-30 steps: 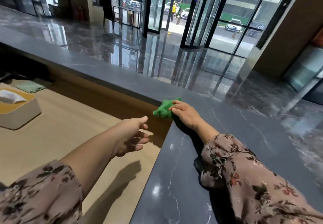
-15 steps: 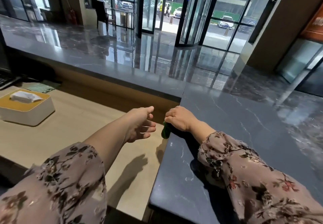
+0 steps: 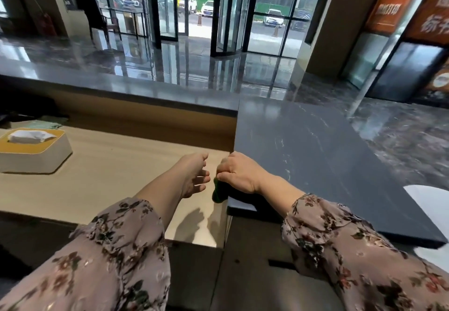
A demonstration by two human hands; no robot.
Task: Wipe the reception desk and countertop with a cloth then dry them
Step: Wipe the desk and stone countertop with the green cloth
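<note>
right hand point(image 3: 239, 173) at left edge of countertop point(image 3: 315, 153), fingers curled over green cloth point(image 3: 218, 193). cloth mostly hidden under hand, bit of it hangs off edge above desk point(image 3: 109, 177). left hand point(image 3: 194, 177) hovers just beside, fingers loose, holds nothing. risk imo: bunched cloth slips off edge and drops to desk, or wipes only thin strip and leaves streaks.

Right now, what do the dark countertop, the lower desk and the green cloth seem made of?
The dark countertop: polished stone, likely marble or a look-alike; pale veins and glossy reflections. The lower desk: beige, matte, faint linear grain, probably wood laminate. The green cloth: soft fabric, bunched under the right hand; weave too small to tell.
</note>
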